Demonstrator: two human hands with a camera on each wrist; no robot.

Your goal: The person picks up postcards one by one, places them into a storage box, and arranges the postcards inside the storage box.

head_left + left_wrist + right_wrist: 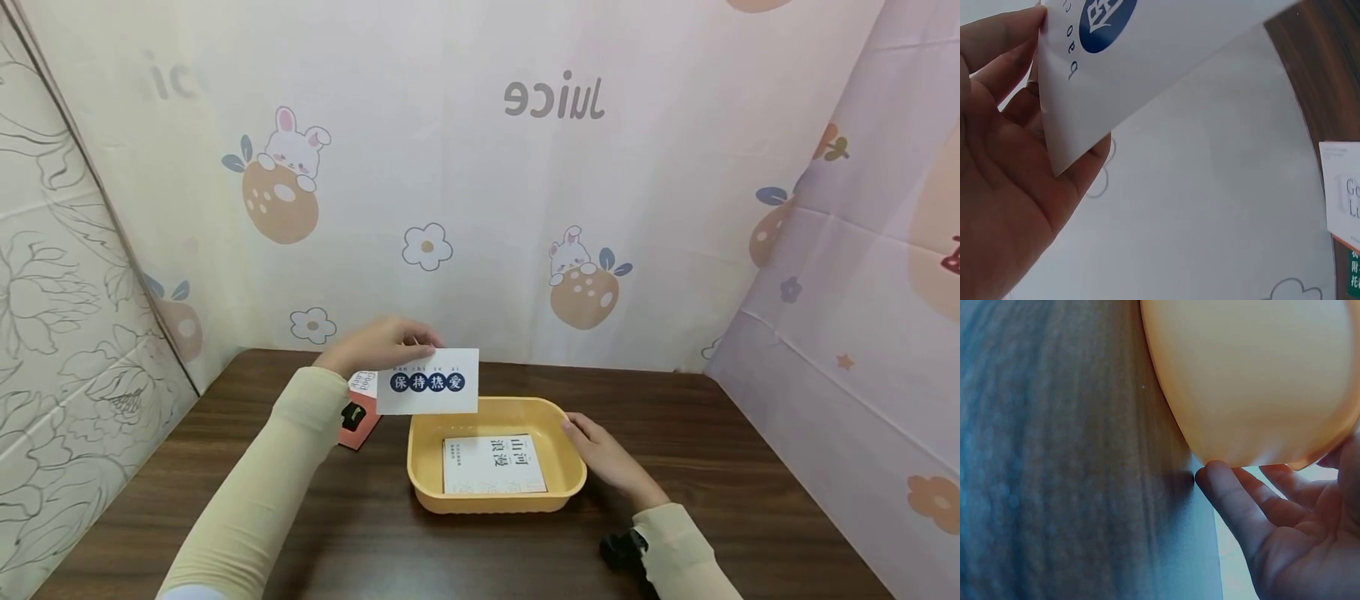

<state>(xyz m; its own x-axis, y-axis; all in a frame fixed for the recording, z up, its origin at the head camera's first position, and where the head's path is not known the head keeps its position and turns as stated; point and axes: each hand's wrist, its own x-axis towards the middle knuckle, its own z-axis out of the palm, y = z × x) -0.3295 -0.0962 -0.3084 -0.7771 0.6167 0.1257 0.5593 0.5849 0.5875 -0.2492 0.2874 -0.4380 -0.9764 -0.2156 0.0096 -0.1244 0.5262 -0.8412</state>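
My left hand [384,343] pinches a white card [427,398] by its upper edge and holds it upright above the back left rim of a yellow plastic basin [487,503]. Four dark blue circles with white characters run across the card. Close up in the left wrist view, the thumb and fingers grip one end of it. At the basin's right side, my right hand [606,454] holds the rim, thumb on top and fingertips [1216,472] against the outer wall. Inside the basin lies a white card with dark characters [487,467], flat on the bottom.
Left of the basin, more cards lie on the dark wooden table [360,533]: a white "Good Luck" card [1342,200], a red card with a black figure [365,425] and a green one [1354,275]. Printed curtains [480,183] enclose the table's back and sides.
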